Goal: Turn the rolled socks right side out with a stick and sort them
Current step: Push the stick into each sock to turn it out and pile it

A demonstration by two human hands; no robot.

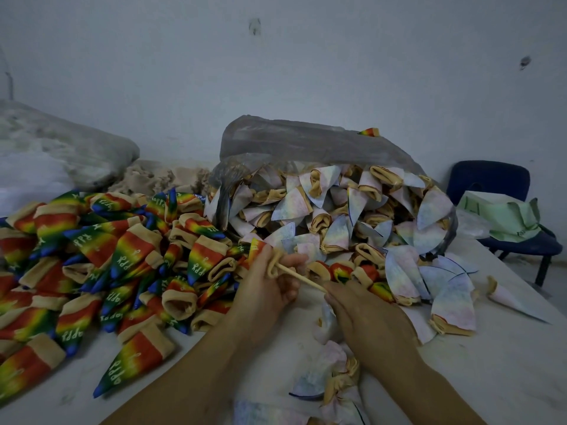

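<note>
Wooden stick (299, 278) runs into the beige-cuffed sock (274, 265) we grip in our left hand (264, 294). Our right hand (369, 322) pinches its four-o'clock end.

Our white table (506, 357) carries a heap of rainbow socks (101, 259) and a plastic bag (306, 142) spilling pale rolled socks (337, 222).

Wall (306, 72): pale grey-white, scuffed, two dark marks. Table (506, 357): white top, smudged. Chair (487, 176): dark blue, dark legs, beyond the table's right edge; pale green bundle (503, 219) on its seat. Light: dim.
</note>
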